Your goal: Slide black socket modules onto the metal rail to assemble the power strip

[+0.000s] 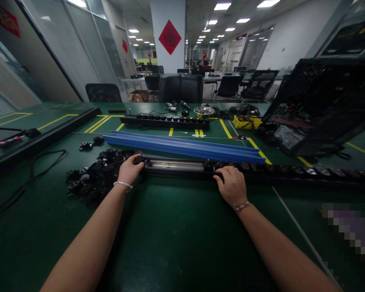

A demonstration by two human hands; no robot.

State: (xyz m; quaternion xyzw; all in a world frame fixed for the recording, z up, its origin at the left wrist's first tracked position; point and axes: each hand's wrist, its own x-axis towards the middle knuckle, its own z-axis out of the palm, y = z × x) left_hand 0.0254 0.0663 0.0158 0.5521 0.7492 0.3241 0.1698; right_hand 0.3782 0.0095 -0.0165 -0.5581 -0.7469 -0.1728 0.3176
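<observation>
A long black channel [176, 172] lies across the green table in front of me, its bare metallic inside showing between my hands. My left hand [130, 169] is closed at the channel's left end, thumb and fingers around a small black part [139, 159]. My right hand [232, 184] grips the channel farther right, fingers curled over its edge beside a row of dark parts [280, 169] seated in it. What lies under the right fingertips is hidden. Left of my left hand is a heap of loose black parts [91, 176].
Behind the channel lies a blue rail [182, 146]. Farther back are another filled black channel [166, 121], a metal bowl [203, 110] and a yellow box [246, 122]. An open black case [319, 101] stands at right. A long black bar [48, 136] and a cable [33, 162] lie left.
</observation>
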